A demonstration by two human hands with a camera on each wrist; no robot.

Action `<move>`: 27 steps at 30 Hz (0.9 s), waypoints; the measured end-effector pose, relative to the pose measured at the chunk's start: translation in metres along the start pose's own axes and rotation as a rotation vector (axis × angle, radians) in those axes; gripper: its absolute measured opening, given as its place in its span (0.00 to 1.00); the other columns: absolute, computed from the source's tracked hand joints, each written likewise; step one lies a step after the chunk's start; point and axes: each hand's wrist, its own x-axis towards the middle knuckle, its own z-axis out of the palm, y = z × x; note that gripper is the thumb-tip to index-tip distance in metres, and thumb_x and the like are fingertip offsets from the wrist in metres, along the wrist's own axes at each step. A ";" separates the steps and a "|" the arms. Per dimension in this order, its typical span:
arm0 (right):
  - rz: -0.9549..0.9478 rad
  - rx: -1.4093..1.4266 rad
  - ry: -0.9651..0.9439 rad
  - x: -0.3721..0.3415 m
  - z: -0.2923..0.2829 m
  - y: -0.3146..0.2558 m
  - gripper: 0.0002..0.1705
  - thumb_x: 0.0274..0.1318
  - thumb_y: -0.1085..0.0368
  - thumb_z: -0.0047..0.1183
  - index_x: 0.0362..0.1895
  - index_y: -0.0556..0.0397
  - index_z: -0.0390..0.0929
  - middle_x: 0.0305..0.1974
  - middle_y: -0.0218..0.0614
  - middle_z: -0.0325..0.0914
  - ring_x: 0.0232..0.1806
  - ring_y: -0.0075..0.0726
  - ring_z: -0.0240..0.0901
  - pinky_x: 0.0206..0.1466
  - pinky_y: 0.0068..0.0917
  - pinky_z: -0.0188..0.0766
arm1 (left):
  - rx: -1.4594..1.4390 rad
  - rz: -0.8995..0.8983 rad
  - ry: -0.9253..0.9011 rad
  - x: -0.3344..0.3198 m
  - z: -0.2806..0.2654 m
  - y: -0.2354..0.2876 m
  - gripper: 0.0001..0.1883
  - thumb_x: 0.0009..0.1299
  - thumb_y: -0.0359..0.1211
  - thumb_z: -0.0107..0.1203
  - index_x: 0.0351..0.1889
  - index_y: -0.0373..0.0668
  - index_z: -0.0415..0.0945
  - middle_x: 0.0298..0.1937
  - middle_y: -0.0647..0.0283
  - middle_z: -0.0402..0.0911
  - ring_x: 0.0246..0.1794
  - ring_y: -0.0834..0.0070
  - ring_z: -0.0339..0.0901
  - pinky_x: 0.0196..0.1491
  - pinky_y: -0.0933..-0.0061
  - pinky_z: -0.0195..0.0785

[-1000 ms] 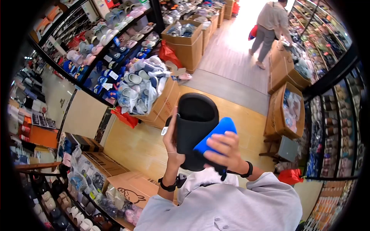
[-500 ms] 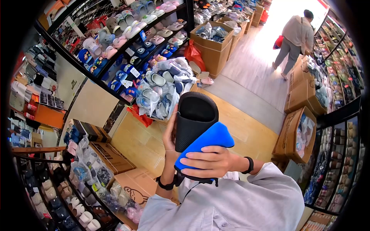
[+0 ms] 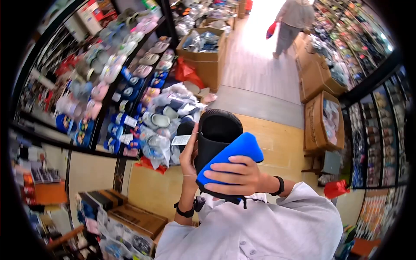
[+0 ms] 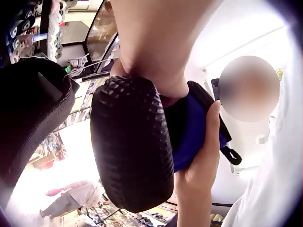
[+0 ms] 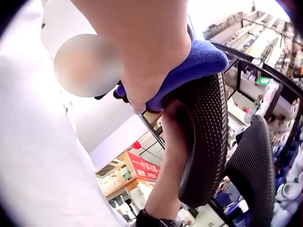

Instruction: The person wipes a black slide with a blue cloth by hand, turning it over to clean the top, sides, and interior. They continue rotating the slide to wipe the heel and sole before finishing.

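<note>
My left hand [image 3: 188,158] grips a black slide sandal [image 3: 222,125], fingers along its left side, its open end facing up and forward. A second black slide [image 3: 185,128] hangs just left of that hand, with a white tag [image 3: 180,140] on a thin string beside it. My right hand [image 3: 238,175] holds a plush blue cleaning pad [image 3: 249,145] with black edging and a cord loop, laid across the lower front of the first slide. In the left wrist view, the right thumb lies along the blue pad's edge [image 4: 191,127]. The first slide's textured sole [image 5: 213,123] shows in the right wrist view.
Shelves of shoes [image 3: 125,73] and a heap of bagged clogs [image 3: 162,117] stand on the left. Cardboard boxes [image 3: 201,63] line the aisle, more boxes [image 3: 323,121] stand on the right. A person [image 3: 292,26] with a red bag is farther down the aisle.
My right hand has brought the blue pad left and lower across the slide, its fingers now spread flat over it. The head view swung right, then back. The person has moved farther up the aisle.
</note>
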 end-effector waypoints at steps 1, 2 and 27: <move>-0.001 -0.058 -0.018 0.006 -0.001 0.005 0.16 0.72 0.58 0.63 0.61 0.40 0.89 0.63 0.32 0.88 0.65 0.36 0.84 0.70 0.37 0.72 | -0.046 -0.041 -0.058 0.012 0.004 0.007 0.41 0.77 0.29 0.58 0.88 0.33 0.56 0.73 0.51 0.79 0.66 0.73 0.81 0.68 0.73 0.74; 0.053 -0.074 -0.023 0.007 -0.003 0.013 0.18 0.69 0.57 0.66 0.60 0.40 0.89 0.64 0.33 0.88 0.65 0.39 0.84 0.71 0.41 0.72 | -0.087 -0.083 -0.117 0.024 0.007 0.015 0.43 0.75 0.30 0.62 0.88 0.33 0.56 0.74 0.50 0.79 0.66 0.73 0.81 0.69 0.73 0.73; 0.383 -0.449 0.136 -0.080 -0.088 0.156 0.18 0.69 0.56 0.67 0.61 0.34 0.89 0.65 0.28 0.88 0.65 0.35 0.83 0.73 0.39 0.68 | -0.137 0.046 -0.661 0.196 0.216 -0.065 0.47 0.71 0.27 0.66 0.88 0.32 0.56 0.70 0.53 0.82 0.66 0.72 0.82 0.70 0.72 0.71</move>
